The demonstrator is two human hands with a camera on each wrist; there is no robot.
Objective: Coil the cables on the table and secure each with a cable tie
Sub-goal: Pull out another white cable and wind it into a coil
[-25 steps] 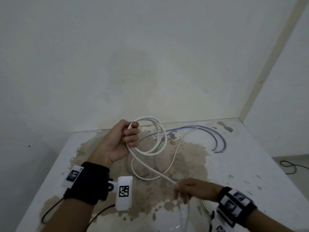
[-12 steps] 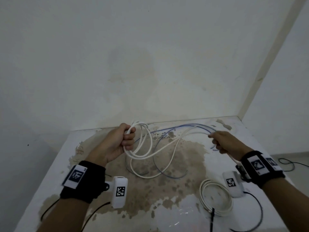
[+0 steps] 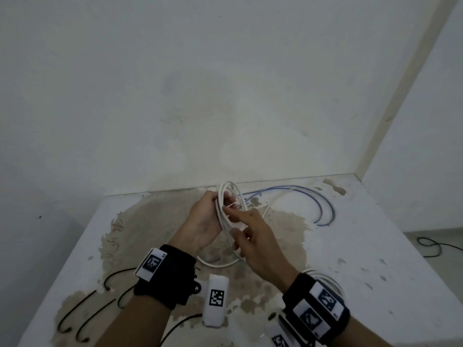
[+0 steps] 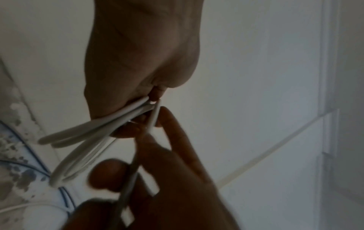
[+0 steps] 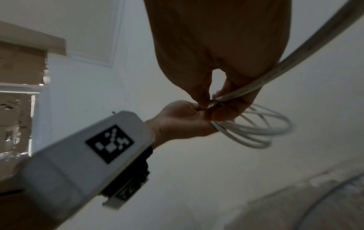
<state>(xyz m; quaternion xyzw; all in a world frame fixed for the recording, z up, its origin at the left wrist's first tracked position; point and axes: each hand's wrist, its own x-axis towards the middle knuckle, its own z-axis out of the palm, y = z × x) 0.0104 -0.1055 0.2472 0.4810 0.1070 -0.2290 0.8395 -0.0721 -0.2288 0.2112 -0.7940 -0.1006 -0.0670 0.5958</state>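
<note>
My left hand grips a bundle of white cable loops above the back middle of the stained table. My right hand is pressed against it, fingers curled on a strand of the same cable. In the left wrist view the loops fan out from the left hand's fist while the right hand's fingers hold one strand. The right wrist view shows that strand crossing the right hand and meeting the coil in the left hand. The cable's tail trails onto the table.
A blue cable lies in curves at the back right. Another white coil peeks out behind my right wrist. Several thin black hooked strips lie at the front left. A wall stands close behind the table; a black cord lies on the floor.
My right hand swung from the far right back to my left hand, bringing another stretch of white cable to the bundle. The left hand stayed in place, holding the loops.
</note>
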